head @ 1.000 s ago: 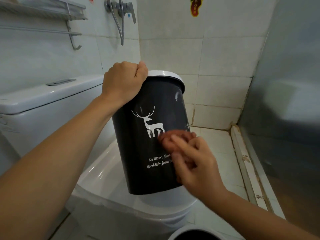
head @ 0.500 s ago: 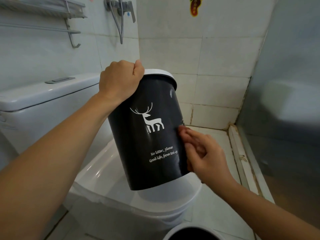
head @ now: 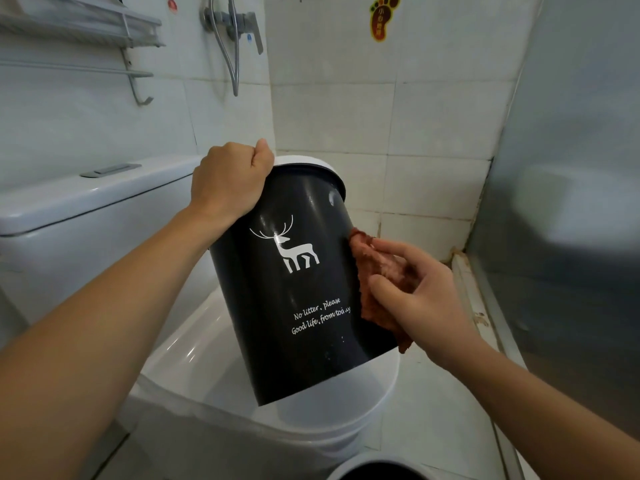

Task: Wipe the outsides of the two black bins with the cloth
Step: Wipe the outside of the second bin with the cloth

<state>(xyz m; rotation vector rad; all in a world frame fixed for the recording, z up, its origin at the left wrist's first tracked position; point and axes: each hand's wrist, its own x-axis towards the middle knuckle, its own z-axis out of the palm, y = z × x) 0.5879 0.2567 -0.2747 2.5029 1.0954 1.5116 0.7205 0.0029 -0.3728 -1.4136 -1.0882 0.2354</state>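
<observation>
The left hand [head: 230, 180] grips the black bin's [head: 294, 289] rim, tilting it so the right hand [head: 420, 303] pinching the cloth [head: 372, 271] reaches its side; the rest looks unwiped.

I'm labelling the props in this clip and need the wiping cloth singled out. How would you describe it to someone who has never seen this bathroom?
Start at the white toilet; the left hand holds a black bin with a white deer print tilted above its lid. Against the bin's right side, the right hand grips the cloth. It is the only reddish-brown, fuzzy thing among white tiles and black plastic.
</observation>
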